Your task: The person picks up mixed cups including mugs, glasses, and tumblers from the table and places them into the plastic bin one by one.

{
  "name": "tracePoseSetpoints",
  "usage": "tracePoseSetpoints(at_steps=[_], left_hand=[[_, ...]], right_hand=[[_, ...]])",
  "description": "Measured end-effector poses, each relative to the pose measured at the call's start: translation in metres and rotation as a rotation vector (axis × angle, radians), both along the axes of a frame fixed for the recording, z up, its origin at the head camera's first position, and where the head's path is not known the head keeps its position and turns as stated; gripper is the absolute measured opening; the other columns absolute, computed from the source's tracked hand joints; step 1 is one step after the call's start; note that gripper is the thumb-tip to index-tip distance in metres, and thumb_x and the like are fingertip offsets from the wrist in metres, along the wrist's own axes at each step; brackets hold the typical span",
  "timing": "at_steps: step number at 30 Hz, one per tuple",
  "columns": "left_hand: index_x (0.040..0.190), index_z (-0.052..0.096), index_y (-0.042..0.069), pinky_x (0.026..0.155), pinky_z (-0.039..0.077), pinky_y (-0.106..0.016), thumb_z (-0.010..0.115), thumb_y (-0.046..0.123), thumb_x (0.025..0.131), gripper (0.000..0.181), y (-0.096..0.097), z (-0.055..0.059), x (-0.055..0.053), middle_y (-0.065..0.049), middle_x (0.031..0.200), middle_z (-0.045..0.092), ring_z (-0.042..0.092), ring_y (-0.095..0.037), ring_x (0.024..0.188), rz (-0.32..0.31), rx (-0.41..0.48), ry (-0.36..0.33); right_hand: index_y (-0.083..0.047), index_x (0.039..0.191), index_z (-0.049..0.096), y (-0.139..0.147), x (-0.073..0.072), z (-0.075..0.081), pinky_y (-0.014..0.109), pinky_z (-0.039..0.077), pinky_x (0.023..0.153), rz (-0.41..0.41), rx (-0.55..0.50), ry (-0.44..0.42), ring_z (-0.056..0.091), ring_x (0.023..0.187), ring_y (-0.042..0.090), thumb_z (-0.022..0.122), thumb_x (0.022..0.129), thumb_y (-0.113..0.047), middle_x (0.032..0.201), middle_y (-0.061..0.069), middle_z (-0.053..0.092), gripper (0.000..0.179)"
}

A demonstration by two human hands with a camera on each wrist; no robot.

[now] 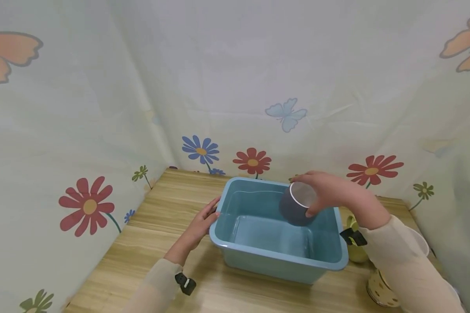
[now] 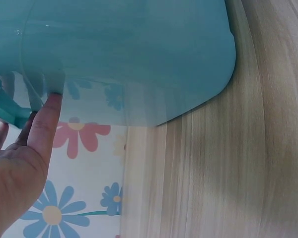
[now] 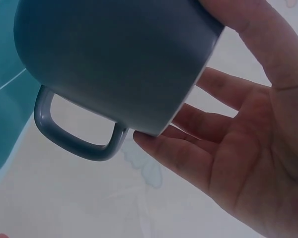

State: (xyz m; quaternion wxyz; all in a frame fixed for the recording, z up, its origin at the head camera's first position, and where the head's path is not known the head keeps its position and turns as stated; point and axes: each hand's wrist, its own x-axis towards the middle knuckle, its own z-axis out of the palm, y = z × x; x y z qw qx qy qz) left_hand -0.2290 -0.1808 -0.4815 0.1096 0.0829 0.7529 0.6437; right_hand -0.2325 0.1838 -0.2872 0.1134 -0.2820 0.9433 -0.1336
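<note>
The right hand (image 1: 330, 190) is gripping a tilted mug (image 1: 290, 211) over the basin (image 1: 264, 263), apparently placing it, while the left hand (image 1: 199, 224) is touching the basin's side with extended fingers, and gentle lowering is likely being called for.

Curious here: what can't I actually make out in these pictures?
- Patterned cup, head view: partly behind the right sleeve; cannot tell whether it has a handle.
- White-rimmed object, head view: mostly behind that sleeve; its kind is unclear.
- Green object, head view: partly behind the black wrist strap.
- Dark mug, right wrist view: cut off by the top edge.
</note>
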Motion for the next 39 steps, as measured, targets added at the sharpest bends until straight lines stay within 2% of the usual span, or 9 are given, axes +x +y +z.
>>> tracePoseSetpoints(at_steps=[11,20,30,39], left_hand=[[0.163,0.025,0.016,0.098,0.057,-0.051,0.047,0.027,0.107,0.062,0.001,0.001,-0.001,-0.029,0.165,0.029,0.048,-0.048,0.140,-0.006,-0.005,0.007],[0.163,0.026,0.016,0.098,0.057,-0.052,0.047,0.028,0.107,0.061,0.000,-0.001,-0.001,-0.029,0.165,0.029,0.049,-0.049,0.140,0.011,-0.003,0.000],[0.163,0.026,0.016,0.095,0.059,-0.048,0.047,0.026,0.107,0.061,0.001,-0.002,0.002,-0.028,0.165,0.030,0.052,-0.046,0.138,0.039,0.011,-0.011],[0.163,0.027,0.018,0.093,0.059,-0.045,0.046,0.027,0.107,0.060,0.002,-0.005,0.000,-0.027,0.165,0.031,0.055,-0.043,0.135,0.030,-0.003,-0.005]], right_hand=[[-0.009,0.146,0.055,-0.012,-0.006,-0.006,0.054,0.059,0.092,0.031,-0.003,-0.001,0.059,0.124,0.041,0.093,0.072,-0.025,0.143,0.019,0.060,0.085],[-0.009,0.146,0.055,-0.022,-0.009,-0.011,0.050,0.060,0.088,0.029,0.009,-0.002,0.059,0.123,0.040,0.093,0.071,-0.025,0.143,0.019,0.060,0.085],[-0.013,0.147,0.054,-0.032,-0.015,-0.022,0.050,0.060,0.089,0.021,0.009,-0.011,0.059,0.123,0.038,0.093,0.072,-0.026,0.145,0.017,0.060,0.086],[-0.009,0.147,0.053,-0.038,-0.022,-0.033,0.051,0.059,0.090,0.036,-0.028,-0.041,0.056,0.125,0.041,0.093,0.072,-0.024,0.145,0.020,0.058,0.086]])
